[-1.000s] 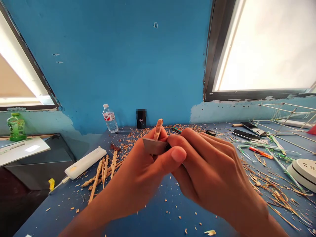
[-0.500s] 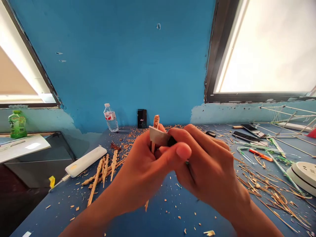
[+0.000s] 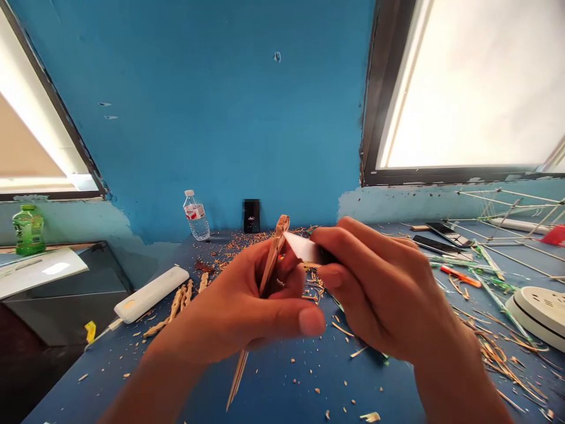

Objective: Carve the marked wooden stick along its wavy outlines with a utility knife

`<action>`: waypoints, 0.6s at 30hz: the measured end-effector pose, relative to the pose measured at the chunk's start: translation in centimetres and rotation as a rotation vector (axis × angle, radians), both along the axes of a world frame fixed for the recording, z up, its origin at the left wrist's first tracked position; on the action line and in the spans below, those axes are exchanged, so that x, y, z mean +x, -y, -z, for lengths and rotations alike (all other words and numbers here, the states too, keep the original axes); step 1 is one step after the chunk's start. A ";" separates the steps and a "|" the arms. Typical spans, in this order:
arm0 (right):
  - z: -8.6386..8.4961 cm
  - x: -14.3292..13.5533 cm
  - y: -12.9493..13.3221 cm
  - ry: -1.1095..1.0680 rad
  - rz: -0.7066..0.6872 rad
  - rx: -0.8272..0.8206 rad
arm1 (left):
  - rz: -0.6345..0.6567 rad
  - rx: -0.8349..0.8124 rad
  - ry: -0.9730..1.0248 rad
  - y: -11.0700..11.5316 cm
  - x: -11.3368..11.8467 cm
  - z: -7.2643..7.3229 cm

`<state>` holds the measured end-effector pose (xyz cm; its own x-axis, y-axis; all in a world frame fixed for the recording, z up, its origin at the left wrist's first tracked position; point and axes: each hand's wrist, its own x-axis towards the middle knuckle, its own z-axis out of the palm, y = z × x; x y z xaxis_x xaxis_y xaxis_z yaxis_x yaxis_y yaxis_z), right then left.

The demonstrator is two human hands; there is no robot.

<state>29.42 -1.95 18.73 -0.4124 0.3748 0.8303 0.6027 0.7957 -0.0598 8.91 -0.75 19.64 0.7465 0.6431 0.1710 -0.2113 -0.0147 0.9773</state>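
Left hand grips knobbly wood; right, (angular) metal blade.

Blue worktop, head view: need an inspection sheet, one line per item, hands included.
Surface: blue worktop, littered with wood chips.
Work in hand: carved wooden stick; knife, blade at its upper end.
Clutter: more carved sticks at left; curled shavings and orange tool at right.
Hands: left hand grips the stick; right hand holds the knife.
Cables: white cable at white device.
Surroundings: blue wall, clear bottle near it.
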 end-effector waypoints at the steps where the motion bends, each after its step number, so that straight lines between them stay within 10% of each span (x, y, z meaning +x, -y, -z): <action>1: 0.0 -0.1 0.0 0.028 0.036 0.015 | -0.042 0.035 -0.016 0.1 0.1 -0.1; 18: -0.3 0.1 -0.8 0.147 0.052 0.122 | -0.216 0.096 -0.094 1.8 0.2 1.3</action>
